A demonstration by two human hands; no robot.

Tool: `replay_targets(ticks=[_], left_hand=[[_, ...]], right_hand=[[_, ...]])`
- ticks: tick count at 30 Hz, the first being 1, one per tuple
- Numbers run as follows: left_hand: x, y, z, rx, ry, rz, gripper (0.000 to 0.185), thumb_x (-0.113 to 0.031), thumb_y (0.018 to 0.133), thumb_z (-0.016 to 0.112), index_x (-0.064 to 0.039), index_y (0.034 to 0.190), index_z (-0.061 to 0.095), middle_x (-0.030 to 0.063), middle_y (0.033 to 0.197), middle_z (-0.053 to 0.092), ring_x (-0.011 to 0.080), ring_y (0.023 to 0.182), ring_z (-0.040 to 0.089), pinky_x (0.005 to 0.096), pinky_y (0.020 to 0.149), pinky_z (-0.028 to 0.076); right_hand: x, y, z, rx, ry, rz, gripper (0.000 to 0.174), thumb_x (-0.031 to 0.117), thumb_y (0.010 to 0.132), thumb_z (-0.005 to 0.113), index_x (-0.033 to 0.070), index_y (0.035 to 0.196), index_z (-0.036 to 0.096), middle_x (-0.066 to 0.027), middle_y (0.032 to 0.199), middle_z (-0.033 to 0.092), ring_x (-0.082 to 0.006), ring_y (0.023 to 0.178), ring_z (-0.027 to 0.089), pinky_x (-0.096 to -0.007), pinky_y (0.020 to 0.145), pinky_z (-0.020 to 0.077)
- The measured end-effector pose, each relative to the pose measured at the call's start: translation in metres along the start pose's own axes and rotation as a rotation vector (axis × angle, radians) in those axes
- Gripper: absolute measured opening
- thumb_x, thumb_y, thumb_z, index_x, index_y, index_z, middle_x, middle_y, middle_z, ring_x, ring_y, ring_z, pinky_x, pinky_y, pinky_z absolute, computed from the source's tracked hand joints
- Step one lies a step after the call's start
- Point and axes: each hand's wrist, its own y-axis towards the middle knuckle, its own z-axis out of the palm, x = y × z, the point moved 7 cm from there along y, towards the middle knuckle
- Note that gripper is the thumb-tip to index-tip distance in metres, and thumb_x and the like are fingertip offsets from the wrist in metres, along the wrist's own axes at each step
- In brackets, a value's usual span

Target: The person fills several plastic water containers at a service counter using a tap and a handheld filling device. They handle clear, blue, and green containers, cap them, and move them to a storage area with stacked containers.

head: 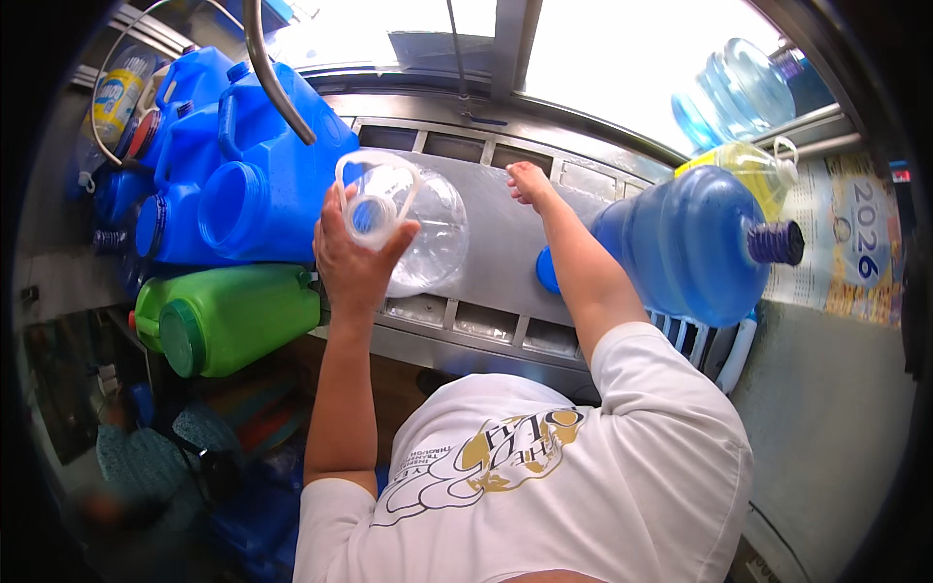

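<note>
A clear round plastic water bottle (441, 233) with a white carrying handle (417, 188) stands on the stainless-steel counter (503, 218). My left hand (357, 251) grips it around the neck, thumb on the near side. The bottle's mouth faces up towards me. Over the far part of the counter, to the right of the bottle, is my right hand (531, 184). Its fingers are curled in and nothing shows in them. Partly hidden by my right forearm is a round blue lid (547, 271).
Large blue jugs (284, 167) crowd the left, above a green jug (240, 313). A curved metal pipe (273, 80) hangs near them. At right lies a blue water-cooler bottle (678, 248), beside a yellowish bottle (751, 175). A person (146, 452) is at lower left.
</note>
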Motion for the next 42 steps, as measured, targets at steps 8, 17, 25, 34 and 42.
replay_targets(ticks=[8, 17, 25, 34, 42], left_hand=[[0.029, 0.01, -0.003, 0.109, -0.224, 0.038, 0.091, -0.051, 0.06, 0.09, -0.008, 0.131, 0.054, 0.0151, 0.125, 0.062, 0.0356, 0.119, 0.058, 0.0461, 0.106, 0.042], [0.004, -0.003, 0.018, -0.183, 0.084, -0.055, 0.086, -0.059, 0.064, 0.085, -0.002, 0.121, 0.056, 0.0178, 0.12, 0.063, 0.0416, 0.12, 0.057, 0.051, 0.109, 0.039], [0.019, 0.013, 0.009, -0.126, -0.033, 0.058, 0.082, -0.054, 0.063, 0.086, -0.004, 0.121, 0.056, 0.0168, 0.119, 0.064, 0.0374, 0.117, 0.059, 0.0505, 0.106, 0.041], [0.015, 0.012, 0.005, -0.089, -0.031, 0.052, 0.08, -0.043, 0.059, 0.09, -0.003, 0.119, 0.057, 0.0166, 0.116, 0.064, 0.0365, 0.113, 0.061, 0.0464, 0.103, 0.047], [0.019, 0.014, 0.005, -0.093, -0.039, 0.047, 0.082, -0.048, 0.059, 0.089, -0.003, 0.12, 0.058, 0.0178, 0.117, 0.064, 0.0371, 0.116, 0.06, 0.0467, 0.103, 0.046]], right_hand=[[0.025, 0.107, 0.006, -0.069, 0.469, 0.146, 0.066, 0.042, 0.097, 0.059, 0.018, 0.15, 0.029, -0.0169, 0.13, 0.053, -0.0229, 0.069, 0.065, -0.035, 0.053, 0.0513], [0.043, 0.147, 0.021, -0.068, 0.847, 0.202, 0.049, 0.04, 0.099, 0.057, 0.015, 0.138, 0.04, -0.0159, 0.121, 0.051, -0.0273, 0.078, 0.062, -0.0399, 0.065, 0.0539], [0.059, 0.136, 0.012, -0.184, 0.706, 0.1, 0.038, 0.043, 0.095, 0.064, 0.014, 0.119, 0.054, -0.0129, 0.1, 0.06, -0.0247, 0.069, 0.064, -0.0373, 0.06, 0.0536], [0.101, 0.113, 0.017, -0.235, 0.304, -0.051, 0.043, 0.041, 0.097, 0.059, 0.006, 0.123, 0.059, -0.0092, 0.099, 0.064, -0.0203, 0.063, 0.065, -0.0319, 0.05, 0.0504], [0.116, 0.114, 0.023, -0.23, 0.083, -0.149, 0.045, 0.043, 0.097, 0.057, 0.005, 0.123, 0.06, -0.0093, 0.096, 0.065, -0.0194, 0.063, 0.067, -0.0303, 0.048, 0.0505]])
